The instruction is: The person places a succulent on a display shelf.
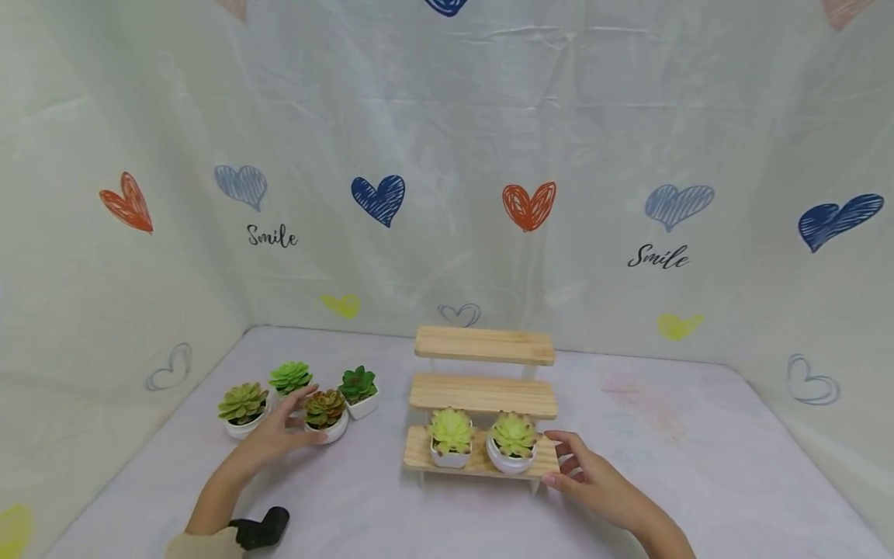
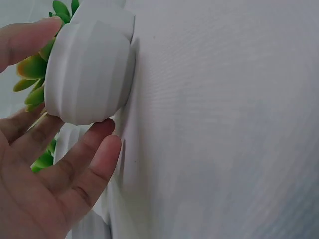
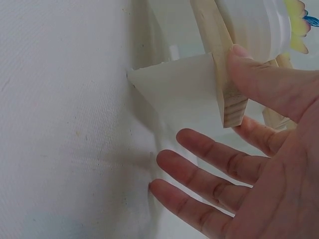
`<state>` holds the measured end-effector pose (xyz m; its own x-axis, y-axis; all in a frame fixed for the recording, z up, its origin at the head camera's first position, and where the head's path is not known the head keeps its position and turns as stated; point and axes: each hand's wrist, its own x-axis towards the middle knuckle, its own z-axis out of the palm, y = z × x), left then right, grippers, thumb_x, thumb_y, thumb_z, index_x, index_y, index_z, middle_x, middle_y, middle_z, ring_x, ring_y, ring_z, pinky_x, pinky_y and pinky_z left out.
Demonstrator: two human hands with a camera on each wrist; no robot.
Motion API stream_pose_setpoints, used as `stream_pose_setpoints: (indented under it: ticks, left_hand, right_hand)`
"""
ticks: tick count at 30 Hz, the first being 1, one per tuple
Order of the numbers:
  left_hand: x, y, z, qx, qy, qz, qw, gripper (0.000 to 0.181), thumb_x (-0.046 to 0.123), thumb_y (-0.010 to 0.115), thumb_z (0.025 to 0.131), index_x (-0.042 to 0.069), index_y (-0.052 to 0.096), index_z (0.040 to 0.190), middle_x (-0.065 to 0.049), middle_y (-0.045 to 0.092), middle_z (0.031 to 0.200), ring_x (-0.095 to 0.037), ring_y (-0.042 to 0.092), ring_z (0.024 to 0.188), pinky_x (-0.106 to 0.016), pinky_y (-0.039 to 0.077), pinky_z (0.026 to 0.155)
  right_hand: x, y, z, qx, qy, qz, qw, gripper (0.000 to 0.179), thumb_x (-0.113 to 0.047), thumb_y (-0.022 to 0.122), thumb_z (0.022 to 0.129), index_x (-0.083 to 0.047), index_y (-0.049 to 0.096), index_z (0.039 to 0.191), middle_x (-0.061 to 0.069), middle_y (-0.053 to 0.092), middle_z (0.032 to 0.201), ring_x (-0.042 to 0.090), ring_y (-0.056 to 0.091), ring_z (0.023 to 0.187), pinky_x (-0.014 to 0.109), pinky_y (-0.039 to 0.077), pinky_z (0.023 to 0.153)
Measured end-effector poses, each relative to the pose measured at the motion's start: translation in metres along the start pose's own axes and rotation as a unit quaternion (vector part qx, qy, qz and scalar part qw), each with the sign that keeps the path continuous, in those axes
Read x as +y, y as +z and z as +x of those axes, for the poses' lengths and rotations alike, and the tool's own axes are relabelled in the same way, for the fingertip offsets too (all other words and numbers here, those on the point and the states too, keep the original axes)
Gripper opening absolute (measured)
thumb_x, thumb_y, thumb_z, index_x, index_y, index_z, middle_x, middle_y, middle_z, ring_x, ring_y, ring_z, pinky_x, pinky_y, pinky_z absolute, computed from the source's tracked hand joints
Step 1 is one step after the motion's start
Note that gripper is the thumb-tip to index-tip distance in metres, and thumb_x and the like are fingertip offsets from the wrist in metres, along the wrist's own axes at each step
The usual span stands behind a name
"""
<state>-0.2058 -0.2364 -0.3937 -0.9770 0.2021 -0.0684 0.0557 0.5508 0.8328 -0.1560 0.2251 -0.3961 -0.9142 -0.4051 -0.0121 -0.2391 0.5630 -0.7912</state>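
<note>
My left hand (image 1: 275, 435) holds a reddish-green succulent (image 1: 325, 409) by its round white pot, which stands on the table. In the left wrist view, the thumb lies at the rim of this ribbed pot (image 2: 89, 74) and fingertips touch its opposite side. At the right end of the three-tier wooden shelf (image 1: 482, 345), my right hand (image 1: 594, 477) grips the lowest plank. The right wrist view has thumb and index finger about the plank's end (image 3: 232, 107), the other fingers extended. Two pale green succulents, one in a square pot (image 1: 450, 458), one in a round pot (image 1: 512, 458), sit on that plank.
Close to my left hand stand a yellow-green succulent (image 1: 242, 404), a bright green one (image 1: 290, 376) and a dark green one (image 1: 358, 386), all in white pots. A black strap device (image 1: 263, 529) is at my left wrist. A heart-printed curtain (image 1: 447, 256) rises behind the table.
</note>
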Motion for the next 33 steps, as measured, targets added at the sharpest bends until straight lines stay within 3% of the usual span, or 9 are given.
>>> stream_pose_setpoints:
  ticks: [3,8,12,15,19,22,28,33]
  left_hand:
    - [0.001,0.001,0.002,-0.013,-0.015,-0.002,0.9998,0.087,0.024,0.072,0.081,0.006,0.019,0.147,-0.027,0.021,0.145,-0.046,0.043,0.119,-0.042,0.046,0.086]
    - [0.002,0.004,0.004,-0.007,-0.014,0.013,0.9998,0.084,0.025,0.073,0.080,0.003,0.024,0.144,-0.030,0.026,0.143,-0.035,0.050,0.111,-0.032,0.046,0.078]
    - [0.002,0.005,0.004,-0.009,-0.036,0.015,0.9992,0.085,0.027,0.074,0.079,0.001,0.025,0.143,-0.029,0.031,0.140,-0.029,0.049,0.104,-0.029,0.044,0.072]
    - [0.002,0.006,0.004,-0.017,-0.050,0.018,0.9984,0.088,0.031,0.074,0.079,-0.002,0.024,0.143,-0.029,0.036,0.137,-0.029,0.048,0.106,-0.031,0.045,0.075]
    - [0.001,0.008,0.004,-0.029,-0.056,0.015,0.9979,0.089,0.032,0.074,0.078,-0.004,0.024,0.141,-0.022,0.051,0.110,-0.024,0.049,0.093,-0.029,0.044,0.070]
    - [0.002,0.009,0.005,-0.033,-0.059,0.016,0.9976,0.089,0.033,0.075,0.077,-0.005,0.024,0.140,-0.010,0.048,0.096,-0.019,0.043,0.082,-0.027,0.038,0.064]
    - [0.004,0.009,0.004,-0.024,-0.072,0.034,0.9966,0.089,0.037,0.073,0.077,-0.003,0.025,0.140,-0.013,0.050,0.106,-0.020,0.045,0.088,-0.028,0.040,0.066]
    - [0.005,0.011,0.004,-0.014,-0.069,0.037,0.9969,0.085,0.037,0.073,0.077,-0.002,0.029,0.139,-0.012,0.050,0.104,-0.019,0.045,0.085,-0.028,0.039,0.065]
  right_hand:
    - [-0.001,0.000,0.000,0.001,-0.001,0.002,1.0000,0.059,-0.028,0.059,0.091,0.000,0.032,0.136,0.016,0.051,0.114,0.008,0.053,0.091,0.022,0.048,0.073]
    - [-0.001,-0.001,0.000,0.002,-0.005,0.002,1.0000,0.059,-0.028,0.059,0.091,0.001,0.032,0.136,0.015,0.051,0.113,0.006,0.053,0.090,0.022,0.048,0.073]
    - [0.000,-0.001,0.001,-0.002,-0.004,0.003,1.0000,0.059,-0.028,0.058,0.092,0.001,0.031,0.136,0.016,0.051,0.113,0.006,0.054,0.090,0.022,0.048,0.072]
    - [0.001,-0.001,0.001,-0.003,-0.004,0.004,1.0000,0.059,-0.028,0.058,0.092,0.001,0.031,0.136,0.016,0.051,0.113,0.005,0.054,0.089,0.022,0.048,0.072]
    - [0.000,-0.001,0.000,-0.004,-0.003,0.008,1.0000,0.060,-0.028,0.058,0.092,0.002,0.031,0.136,0.016,0.051,0.113,0.005,0.054,0.089,0.022,0.048,0.072]
    - [-0.001,-0.001,-0.001,-0.004,-0.002,0.012,0.9999,0.060,-0.028,0.058,0.092,0.002,0.031,0.136,0.016,0.051,0.113,0.005,0.054,0.089,0.022,0.048,0.072]
    - [-0.001,0.000,-0.001,-0.004,-0.006,0.012,0.9999,0.059,-0.027,0.058,0.092,0.002,0.031,0.136,0.017,0.051,0.113,0.004,0.054,0.089,0.022,0.048,0.072]
    - [-0.001,0.000,-0.001,0.001,-0.007,0.007,1.0000,0.059,-0.028,0.058,0.092,0.002,0.032,0.136,0.017,0.051,0.113,0.004,0.054,0.089,0.022,0.049,0.072]
